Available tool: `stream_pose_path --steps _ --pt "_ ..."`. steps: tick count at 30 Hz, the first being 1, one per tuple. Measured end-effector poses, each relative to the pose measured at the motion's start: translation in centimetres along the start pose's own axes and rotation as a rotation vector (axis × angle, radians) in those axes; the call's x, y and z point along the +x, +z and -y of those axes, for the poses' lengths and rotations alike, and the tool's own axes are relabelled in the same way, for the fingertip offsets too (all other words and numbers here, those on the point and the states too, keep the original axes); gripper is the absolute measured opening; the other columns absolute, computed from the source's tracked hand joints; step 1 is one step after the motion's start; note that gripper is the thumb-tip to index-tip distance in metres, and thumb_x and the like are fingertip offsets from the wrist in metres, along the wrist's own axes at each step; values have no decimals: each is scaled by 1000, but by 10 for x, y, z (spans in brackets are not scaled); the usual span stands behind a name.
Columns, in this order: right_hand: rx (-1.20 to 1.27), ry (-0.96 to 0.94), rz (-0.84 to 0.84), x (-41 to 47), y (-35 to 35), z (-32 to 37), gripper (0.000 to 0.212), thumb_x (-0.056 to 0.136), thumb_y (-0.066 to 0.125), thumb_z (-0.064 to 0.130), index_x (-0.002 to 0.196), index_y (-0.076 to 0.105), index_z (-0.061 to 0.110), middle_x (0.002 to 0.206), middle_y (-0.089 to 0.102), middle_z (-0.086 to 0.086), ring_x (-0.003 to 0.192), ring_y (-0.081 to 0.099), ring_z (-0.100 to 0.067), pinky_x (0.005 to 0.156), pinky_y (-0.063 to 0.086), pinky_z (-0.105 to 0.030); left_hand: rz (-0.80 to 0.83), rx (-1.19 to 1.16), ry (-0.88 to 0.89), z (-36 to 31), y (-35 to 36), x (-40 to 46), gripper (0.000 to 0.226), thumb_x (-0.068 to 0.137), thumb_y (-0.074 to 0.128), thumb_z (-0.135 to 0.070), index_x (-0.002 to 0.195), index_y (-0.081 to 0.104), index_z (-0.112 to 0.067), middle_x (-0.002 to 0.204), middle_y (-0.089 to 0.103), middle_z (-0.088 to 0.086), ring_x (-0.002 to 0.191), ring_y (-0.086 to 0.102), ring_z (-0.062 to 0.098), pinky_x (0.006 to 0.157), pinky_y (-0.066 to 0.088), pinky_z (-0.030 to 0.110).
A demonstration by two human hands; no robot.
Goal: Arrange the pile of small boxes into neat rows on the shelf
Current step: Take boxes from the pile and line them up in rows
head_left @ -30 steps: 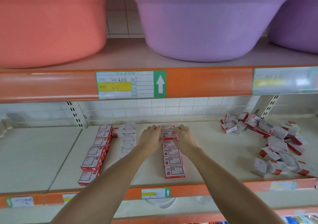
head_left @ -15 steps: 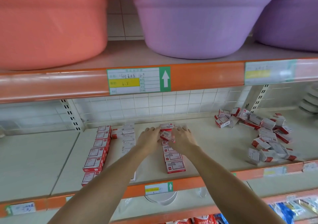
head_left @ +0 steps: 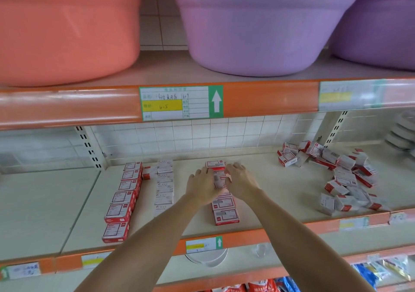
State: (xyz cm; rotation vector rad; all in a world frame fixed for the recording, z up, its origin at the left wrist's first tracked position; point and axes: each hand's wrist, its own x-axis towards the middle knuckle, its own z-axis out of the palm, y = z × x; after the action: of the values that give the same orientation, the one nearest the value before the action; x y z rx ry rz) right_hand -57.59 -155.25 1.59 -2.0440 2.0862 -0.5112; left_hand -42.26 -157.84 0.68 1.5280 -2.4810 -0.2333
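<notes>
On the shelf (head_left: 269,186), hands meet at a row of small boxes (head_left: 225,211).
Left hand (head_left: 203,185) and right hand (head_left: 241,181) flank it, fingers nearly straight, touching the middle boxes; a loose pile (head_left: 343,177) lies well apart.

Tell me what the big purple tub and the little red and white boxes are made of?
The purple tub looks like plastic: smooth, one even colour, with a soft sheen and a rolled rim. The small boxes look like thin printed cardboard: sharp folded edges, flat matte white faces with red bands. What is inside them cannot be seen.
</notes>
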Motion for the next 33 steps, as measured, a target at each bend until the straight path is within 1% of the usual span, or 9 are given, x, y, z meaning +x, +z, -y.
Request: stream_pose_path --steps 2,6,9,12,16,23,28,31,33 --pt "3 -7 0 1 1 -2 29 91 52 15 119 57 14 120 54 -3 112 52 -23 93 47 -37 23 -55 18 -3 -1 0 58 82 60 -54 124 52 -15 121 55 5 112 53 25 94 46 40" --pt "38 -10 -19 4 4 -8 28 90 52 12 117 60 13 119 55 -5 112 51 -24 94 46 -37 114 -92 163 2 -9 2 28 83 59 -27 108 57 -14 116 56 5 111 50 27 93 44 38" --pt "48 -5 -17 7 5 -11 29 90 53 13 119 58 14 121 54 -6 114 50 -24 94 47 -37 95 -83 191 11 -10 6 26 86 60 -19 112 59 -17 116 59 0 109 51 24 93 45 35" --pt "42 1 2 9 6 -12 31 91 53 14 122 56 14 123 52 -5 117 49 -23 95 47 -37 48 -46 208 15 -9 9 26 89 58 -19 115 63 -19 121 57 0 110 52 22 96 47 37" --pt "49 6 5 12 7 -15 31 91 53 15 122 56 16 124 52 -4 118 48 -24 96 47 -37 -6 -25 221 14 -9 13 31 97 54 -27 126 65 -23 131 54 0 118 47 23 102 43 38" --pt "56 9 -43 14 9 -17 29 92 53 13 120 58 16 124 54 -4 118 48 -23 96 48 -37 16 -57 220 6 -10 25 29 97 56 -31 121 67 -19 124 57 0 119 46 20 99 47 33" --pt "56 25 -40 12 9 -19 30 91 53 13 121 59 16 125 53 -3 118 48 -22 95 48 -36 -5 -23 195 2 -7 31 26 95 59 -36 114 67 -20 110 57 -1 111 48 19 90 48 32" --pt "57 40 -42 9 8 -19 30 91 53 13 120 59 16 125 53 -3 116 49 -22 93 49 -36 0 -5 201 2 -8 32 25 94 61 -30 116 65 -17 111 57 0 110 49 21 91 48 33" --pt "58 45 -54 7 7 -20 30 91 53 11 120 59 14 124 53 -4 116 49 -23 93 48 -36 -11 10 218 2 -8 32 29 94 60 -23 122 62 -16 116 57 1 113 49 22 94 45 33"
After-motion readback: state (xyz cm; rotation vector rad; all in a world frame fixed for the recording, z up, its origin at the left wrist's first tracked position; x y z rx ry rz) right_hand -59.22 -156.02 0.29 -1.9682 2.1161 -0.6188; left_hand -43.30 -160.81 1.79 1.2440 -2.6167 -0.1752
